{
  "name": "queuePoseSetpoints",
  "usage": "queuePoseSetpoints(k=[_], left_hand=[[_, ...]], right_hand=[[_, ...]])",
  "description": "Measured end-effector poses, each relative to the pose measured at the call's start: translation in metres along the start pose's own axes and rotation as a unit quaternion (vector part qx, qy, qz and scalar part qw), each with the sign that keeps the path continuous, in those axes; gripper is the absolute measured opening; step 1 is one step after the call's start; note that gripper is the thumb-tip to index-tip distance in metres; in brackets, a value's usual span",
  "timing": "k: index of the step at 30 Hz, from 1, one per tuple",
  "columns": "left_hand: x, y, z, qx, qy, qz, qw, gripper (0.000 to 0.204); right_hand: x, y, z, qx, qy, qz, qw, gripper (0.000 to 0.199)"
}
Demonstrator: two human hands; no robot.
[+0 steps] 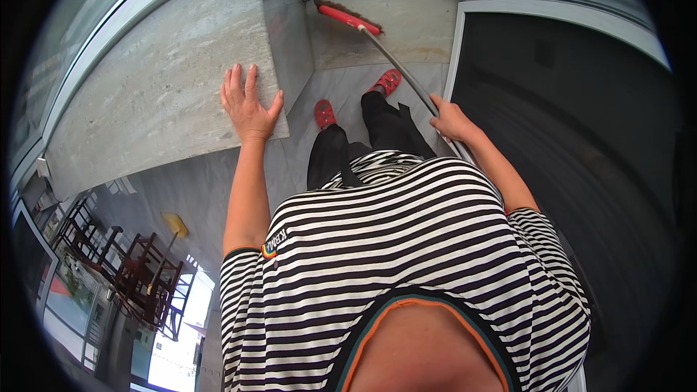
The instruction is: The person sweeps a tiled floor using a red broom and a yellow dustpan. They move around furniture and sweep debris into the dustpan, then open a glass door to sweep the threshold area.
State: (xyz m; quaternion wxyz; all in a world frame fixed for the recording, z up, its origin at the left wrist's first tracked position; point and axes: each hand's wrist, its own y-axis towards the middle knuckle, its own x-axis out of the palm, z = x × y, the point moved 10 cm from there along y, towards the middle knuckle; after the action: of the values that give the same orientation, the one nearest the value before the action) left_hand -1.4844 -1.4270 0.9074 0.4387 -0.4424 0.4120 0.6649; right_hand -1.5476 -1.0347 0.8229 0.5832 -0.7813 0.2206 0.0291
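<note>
My right hand [451,119] is wrapped round the grey metal handle of a broom [348,18]. The broom's red head with dark bristles is raised by the stone ledge under the window, at the far end of the handle. Flat on a beige marble counter [174,65] rests my left hand [250,105], its fingers stretched out near the counter's right edge. Nothing is held in that hand.
Ahead is a marble ledge [414,22] below a window. A dark panel in a white frame [552,80] stands close on my right. At the lower left are dark wooden chairs [149,276] and a yellow broom [174,223] on grey floor tiles.
</note>
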Motion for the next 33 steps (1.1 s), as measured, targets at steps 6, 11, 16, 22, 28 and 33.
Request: queuePoseSetpoints(k=[6, 11, 16, 22, 28, 33], left_hand=[[0.000, -0.001, -0.001, 0.004, -0.006, 0.010, 1.000, 0.072], [-0.002, -0.005, -0.005, 0.003, -0.015, 0.018, 1.000, 0.069], [-0.007, -0.006, -0.010, -0.005, -0.001, 0.021, 1.000, 0.068], [0.001, -0.010, 0.002, 0.014, 0.019, 0.014, 1.000, 0.069], [-0.005, -0.014, 0.013, 0.047, 0.039, 0.038, 0.997, 0.067], [-0.004, -0.022, 0.016, 0.064, 0.049, 0.050, 0.995, 0.066]], right_hand=[[-0.003, 0.104, -0.069, -0.122, -0.257, 0.154, 0.946, 0.043], [0.057, 0.091, -0.067, -0.087, -0.275, 0.109, 0.951, 0.054], [0.063, 0.023, -0.038, -0.095, -0.302, 0.025, 0.948, 0.050], [0.041, 0.007, -0.036, -0.082, -0.213, 0.097, 0.969, 0.039], [0.098, 0.069, -0.081, -0.059, -0.278, 0.171, 0.944, 0.059], [0.166, 0.043, -0.034, -0.005, -0.288, 0.158, 0.944, 0.061]])
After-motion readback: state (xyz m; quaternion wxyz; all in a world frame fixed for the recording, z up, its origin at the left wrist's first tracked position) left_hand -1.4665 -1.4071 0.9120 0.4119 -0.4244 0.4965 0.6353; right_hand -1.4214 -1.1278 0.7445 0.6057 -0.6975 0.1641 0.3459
